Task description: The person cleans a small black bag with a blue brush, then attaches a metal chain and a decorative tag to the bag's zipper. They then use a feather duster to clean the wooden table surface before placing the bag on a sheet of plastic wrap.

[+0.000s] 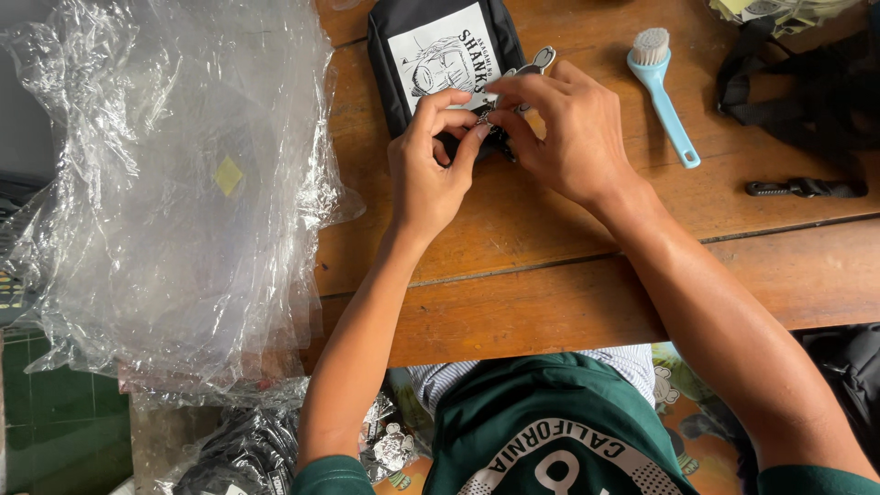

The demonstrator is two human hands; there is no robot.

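Your left hand and right hand both have a closed fingertip grip on a small metal keychain at the lower edge of the black pouch lying on the wooden worktop, beside a blue brush.

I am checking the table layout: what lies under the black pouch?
Under the black pouch is the wooden table. Both hands, left and right, cover its lower edge.

A small packing workshop: clear plastic bags piled at nine o'clock on a worn wooden table, cleaning brush at one o'clock.
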